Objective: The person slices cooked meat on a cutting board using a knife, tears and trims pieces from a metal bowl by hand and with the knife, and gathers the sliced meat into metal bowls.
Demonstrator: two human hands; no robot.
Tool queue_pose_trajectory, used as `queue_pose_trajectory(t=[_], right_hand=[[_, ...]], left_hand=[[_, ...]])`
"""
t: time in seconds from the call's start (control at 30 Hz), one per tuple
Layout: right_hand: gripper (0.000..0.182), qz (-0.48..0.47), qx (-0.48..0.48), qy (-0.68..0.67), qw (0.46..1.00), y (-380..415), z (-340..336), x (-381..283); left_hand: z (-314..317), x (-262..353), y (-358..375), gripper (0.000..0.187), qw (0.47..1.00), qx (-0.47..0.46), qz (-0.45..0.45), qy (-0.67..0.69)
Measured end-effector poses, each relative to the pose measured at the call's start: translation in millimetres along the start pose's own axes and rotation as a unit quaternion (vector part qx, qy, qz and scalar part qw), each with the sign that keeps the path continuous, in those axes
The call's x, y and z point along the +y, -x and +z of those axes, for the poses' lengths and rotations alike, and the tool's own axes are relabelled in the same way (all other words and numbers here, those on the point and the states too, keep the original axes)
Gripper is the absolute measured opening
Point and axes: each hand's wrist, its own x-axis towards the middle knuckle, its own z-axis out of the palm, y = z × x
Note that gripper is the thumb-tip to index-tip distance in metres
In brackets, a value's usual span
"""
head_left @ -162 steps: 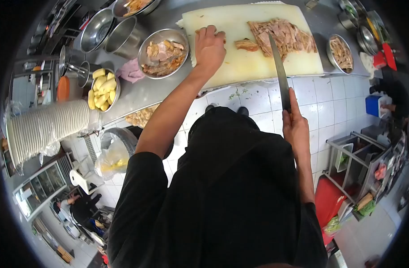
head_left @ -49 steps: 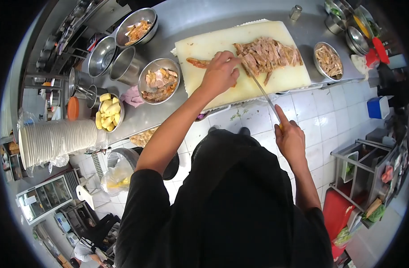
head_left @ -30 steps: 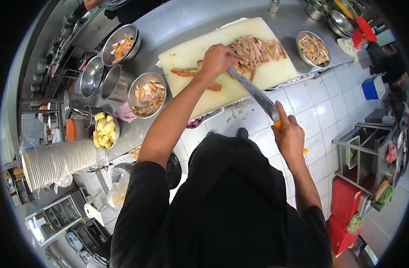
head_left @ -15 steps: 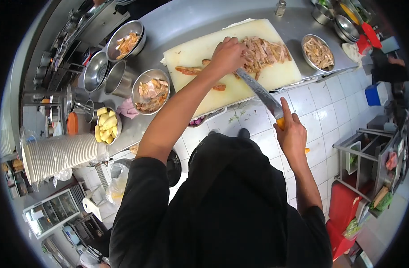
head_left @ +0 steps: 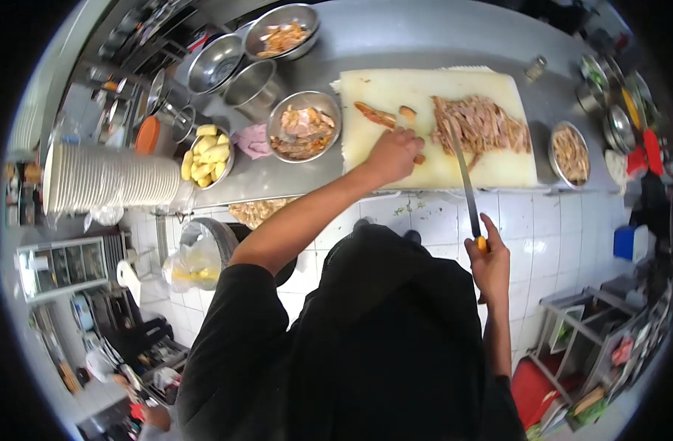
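On the white cutting board point(head_left: 358, 84), my left hand point(head_left: 395, 156) has its fingers curled down over a piece of cooked meat point(head_left: 419, 159), mostly hidden beneath them. My right hand point(head_left: 491, 264) grips the yellow handle of a long knife point(head_left: 467, 184), index finger stretched out. The blade reaches over the board's front edge, its tip at the left side of a pile of sliced meat point(head_left: 483, 126). A longer meat strip point(head_left: 375, 115) and a small chunk point(head_left: 407, 112) lie just beyond my left hand.
Left of the board stand a bowl of meat point(head_left: 305, 147), a bowl of peeled yellow pieces point(head_left: 206, 156), a pink cloth point(head_left: 253, 141) and stacked white containers point(head_left: 109, 180). A bowl of sliced meat point(head_left: 569, 153) is at right, a shaker point(head_left: 535, 68) behind.
The view has shifted, so the board appears farther right. My left hand has left the sliced pile and moved left to the loose pieces. The knife now points more straight ahead.
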Motion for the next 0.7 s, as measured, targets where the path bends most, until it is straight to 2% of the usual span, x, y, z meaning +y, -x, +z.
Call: queue_pose_trajectory(t=[0.07,0.2,0.27,0.37,0.47,0.57,0.6,0.7], right_hand=[[0.047,-0.016,-0.008,0.0,1.0,-5.1,5.9,1.0],[0.035,-0.091,-0.004,0.071,0.993,-3.7,15.0,-4.3],[0.029,-0.086,-0.019,0.067,0.994,0.5,18.4,-10.6],[0.025,-0.098,-0.032,0.094,0.99,2.5,21.6,-14.0],[0.025,-0.126,-0.018,0.121,0.984,3.0,26.2,-19.9],[0.026,-0.171,0.087,0.024,0.981,13.7,29.3,-31.2],[0.028,-0.156,0.087,-0.008,0.984,17.4,28.9,-27.6],[0.025,-0.189,0.045,0.113,0.974,8.3,45.1,-11.9]], left_hand=[[-10.9,8.1,5.2,0.019,0.998,-0.026,-0.064,0.009],[-3.3,7.6,15.3,0.023,0.987,0.067,-0.104,0.102],[-5.0,6.1,26.5,0.028,0.979,0.129,-0.088,0.127],[-8.7,3.1,50.8,0.035,0.961,0.221,-0.12,0.111],[-21.1,2.4,71.9,0.042,0.945,0.162,-0.214,0.188],[-25.0,4.7,81.8,0.043,0.937,0.166,-0.23,0.202],[-23.6,4.5,83.7,0.043,0.935,0.169,-0.229,0.21],[-18.2,6.5,80.7,0.044,0.933,0.182,-0.215,0.224]])
